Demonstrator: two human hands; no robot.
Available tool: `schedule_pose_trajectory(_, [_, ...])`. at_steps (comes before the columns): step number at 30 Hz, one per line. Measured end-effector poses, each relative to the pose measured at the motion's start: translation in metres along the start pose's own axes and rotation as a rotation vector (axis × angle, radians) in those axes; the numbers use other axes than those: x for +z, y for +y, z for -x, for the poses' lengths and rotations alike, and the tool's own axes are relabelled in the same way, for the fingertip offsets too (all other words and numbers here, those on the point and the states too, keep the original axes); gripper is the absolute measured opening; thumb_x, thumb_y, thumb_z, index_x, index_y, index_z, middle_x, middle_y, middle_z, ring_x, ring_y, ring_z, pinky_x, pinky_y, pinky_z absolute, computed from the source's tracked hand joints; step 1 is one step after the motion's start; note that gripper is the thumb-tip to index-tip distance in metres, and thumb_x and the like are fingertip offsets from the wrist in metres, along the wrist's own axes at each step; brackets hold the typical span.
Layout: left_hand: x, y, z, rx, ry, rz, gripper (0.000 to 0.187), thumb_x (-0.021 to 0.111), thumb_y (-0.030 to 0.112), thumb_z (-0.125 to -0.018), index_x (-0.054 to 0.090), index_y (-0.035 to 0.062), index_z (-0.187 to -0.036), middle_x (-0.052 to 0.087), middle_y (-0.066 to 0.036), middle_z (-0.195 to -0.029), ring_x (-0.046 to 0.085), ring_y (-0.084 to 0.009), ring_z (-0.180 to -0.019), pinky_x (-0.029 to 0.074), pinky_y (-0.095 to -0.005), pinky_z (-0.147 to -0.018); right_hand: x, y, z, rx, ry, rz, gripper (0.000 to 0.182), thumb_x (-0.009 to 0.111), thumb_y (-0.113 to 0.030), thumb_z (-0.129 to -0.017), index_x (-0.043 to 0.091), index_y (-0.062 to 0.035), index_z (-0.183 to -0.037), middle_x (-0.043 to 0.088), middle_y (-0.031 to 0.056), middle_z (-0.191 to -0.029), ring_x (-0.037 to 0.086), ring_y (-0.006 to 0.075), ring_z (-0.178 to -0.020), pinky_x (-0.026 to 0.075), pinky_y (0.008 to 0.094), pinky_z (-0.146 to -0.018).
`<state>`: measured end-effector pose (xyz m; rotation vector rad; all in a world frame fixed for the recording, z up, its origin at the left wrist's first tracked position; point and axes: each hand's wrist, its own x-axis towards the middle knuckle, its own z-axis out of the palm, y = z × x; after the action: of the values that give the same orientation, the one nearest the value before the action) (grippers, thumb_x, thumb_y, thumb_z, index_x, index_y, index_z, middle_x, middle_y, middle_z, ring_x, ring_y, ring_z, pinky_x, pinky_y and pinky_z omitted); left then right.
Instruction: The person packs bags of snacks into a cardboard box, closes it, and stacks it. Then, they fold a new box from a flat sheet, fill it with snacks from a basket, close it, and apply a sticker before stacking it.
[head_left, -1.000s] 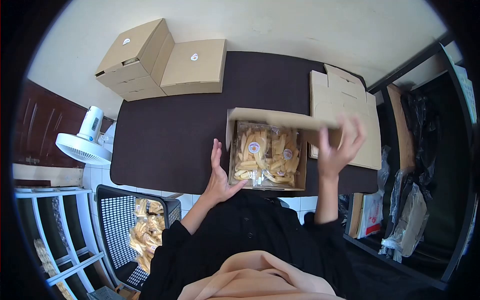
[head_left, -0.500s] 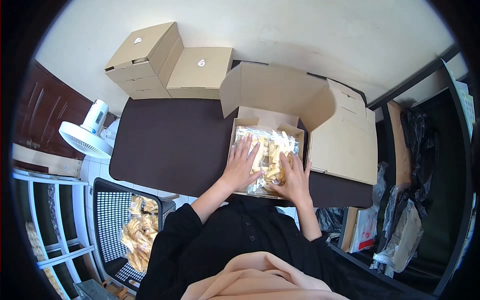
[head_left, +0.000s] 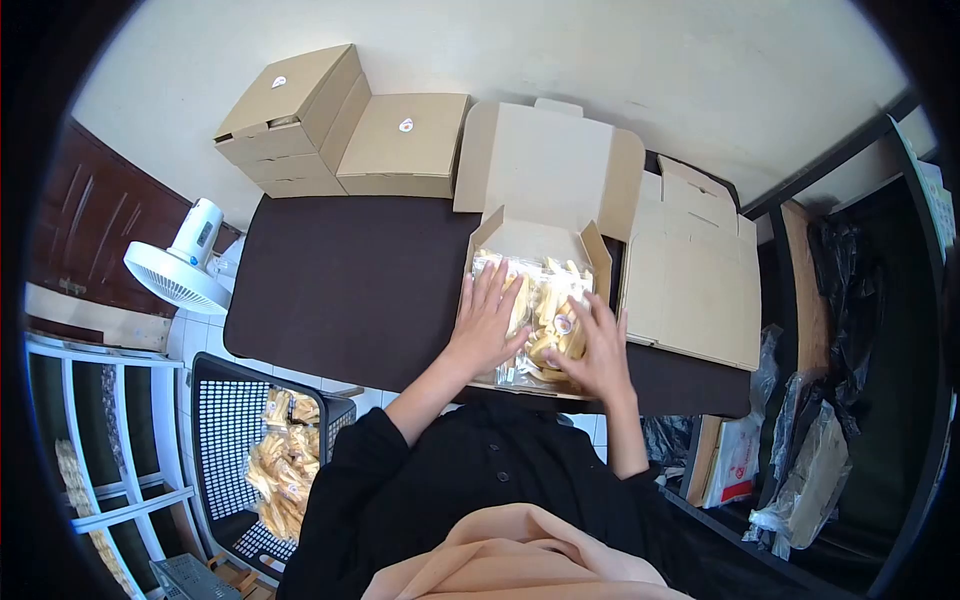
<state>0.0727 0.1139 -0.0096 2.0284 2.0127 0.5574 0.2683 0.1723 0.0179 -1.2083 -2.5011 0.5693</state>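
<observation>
An open cardboard box sits at the table's front edge, its lid standing up behind it. Inside lie clear plastic packs of pale yellow snack pieces, side by side. My left hand rests flat with spread fingers on the left pack. On the right pack, which bears a small round label, my right hand lies with fingers apart at its right side. Neither hand is closed on anything.
Closed boxes stand at the table's back left, some stacked. Flattened cardboard lies at the right. A white fan is left of the dark table. A black basket with snack packs stands at the lower left.
The box's lid has swung back toward the wall and its side flaps show more openly. My right hand has shifted slightly right, its fingers further off the pack, uncovering the round label.
</observation>
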Motion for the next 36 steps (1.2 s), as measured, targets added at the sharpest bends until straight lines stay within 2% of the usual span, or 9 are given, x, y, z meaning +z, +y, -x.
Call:
schedule_pose_trajectory(5, [-0.012,-0.017,-0.036,0.066,0.001,-0.174,0.086,0.058,0.052,-0.073,0.027,0.0010,-0.136,0.023,-0.020,-0.141,0.013,-0.0309,-0.135,0.002,-0.0534,-0.107,-0.005,0.004,-0.030,0.056,-0.025,0.040,0.089,0.068,-0.057,-0.064,0.040,-0.0054,-0.130,0.038,0.0203,-0.131,0.033,0.0344,-0.125,0.008,0.0592,-0.104])
schedule_pose_trajectory(7, [-0.029,-0.017,-0.040,-0.076,-0.235,-0.174,0.093,0.060,0.058,-0.070,0.027,-0.0008,-0.134,0.029,-0.019,-0.138,0.020,-0.0309,-0.133,0.002,-0.0564,-0.106,-0.005,-0.004,-0.032,0.038,-0.071,0.115,0.096,0.069,-0.060,-0.059,0.037,-0.0060,-0.132,0.036,0.0218,-0.133,0.032,0.0342,-0.126,0.004,0.0591,-0.104])
schedule_pose_trajectory(11, [-0.035,-0.028,-0.033,-0.033,-0.226,-0.114,0.097,0.065,0.055,-0.065,0.026,-0.0020,-0.134,0.039,-0.018,-0.125,0.029,-0.0302,-0.126,-0.001,-0.0558,-0.107,0.002,-0.010,-0.025,0.056,-0.156,0.172,0.102,0.071,-0.061,-0.055,0.036,-0.0071,-0.133,0.035,0.0223,-0.133,0.031,0.0337,-0.127,0.001,0.0587,-0.105])
schedule_pose_trajectory(17, [-0.042,-0.023,-0.018,-0.018,-0.190,0.040,0.095,0.073,0.044,-0.059,0.031,0.0010,-0.132,0.041,-0.016,-0.111,0.034,-0.0304,-0.115,0.001,-0.0542,-0.107,0.003,-0.008,-0.016,0.087,-0.145,0.089,0.103,0.074,-0.061,-0.051,0.037,-0.0100,-0.133,0.037,0.0186,-0.132,0.036,0.0329,-0.124,0.009,0.0593,-0.104])
schedule_pose_trajectory(21, [-0.043,-0.014,-0.003,0.015,-0.192,0.028,0.092,0.073,0.044,-0.058,0.033,0.0022,-0.131,0.041,-0.016,-0.110,0.034,-0.0298,-0.115,0.002,-0.0542,-0.107,-0.003,-0.016,-0.012,0.143,-0.162,0.062,0.098,0.079,-0.050,-0.050,0.039,-0.0114,-0.131,0.038,0.0188,-0.130,0.038,0.0320,-0.122,0.012,0.0572,-0.105])
schedule_pose_trajectory(26, [-0.034,-0.013,0.004,-0.030,-0.189,-0.026,0.087,0.067,0.050,-0.065,0.034,0.0035,-0.130,0.039,-0.016,-0.111,0.034,-0.0295,-0.116,0.002,-0.0556,-0.106,0.003,-0.018,-0.008,0.212,-0.173,0.068,0.097,0.081,-0.046,-0.049,0.040,-0.0105,-0.130,0.039,0.0182,-0.128,0.039,0.0315,-0.121,0.017,0.0568,-0.104])
schedule_pose_trajectory(29, [-0.024,-0.015,0.005,-0.032,-0.197,-0.080,0.090,0.066,0.052,-0.066,0.031,0.0019,-0.132,0.039,-0.016,-0.112,0.033,-0.0290,-0.117,0.001,-0.0555,-0.106,0.004,-0.019,-0.006,0.224,-0.150,0.056,0.103,0.079,-0.053,-0.048,0.038,-0.0075,-0.131,0.037,0.0183,-0.128,0.038,0.0341,-0.120,0.021,0.0549,-0.102])
schedule_pose_trajectory(33, [-0.028,-0.009,0.005,-0.059,-0.234,-0.093,0.096,0.064,0.055,-0.067,0.024,0.0007,-0.134,0.036,-0.018,-0.120,0.029,-0.0314,-0.121,0.000,-0.0559,-0.106,-0.010,-0.027,-0.005,0.306,-0.065,-0.058,0.106,0.084,-0.038,-0.047,0.033,-0.0066,-0.134,0.035,0.0188,-0.126,0.037,0.0338,-0.118,0.028,0.0497,-0.095])
schedule_pose_trajectory(36, [-0.031,-0.006,0.004,-0.001,-0.090,-0.073,0.101,0.067,0.055,-0.064,0.020,0.0021,-0.136,0.030,-0.017,-0.130,0.023,-0.0348,-0.125,0.000,-0.0559,-0.106,-0.013,-0.018,-0.002,0.278,-0.037,-0.102,0.106,0.085,-0.031,-0.047,0.030,-0.0061,-0.135,0.033,0.0191,-0.125,0.037,0.0326,-0.118,0.033,0.0459,-0.091])
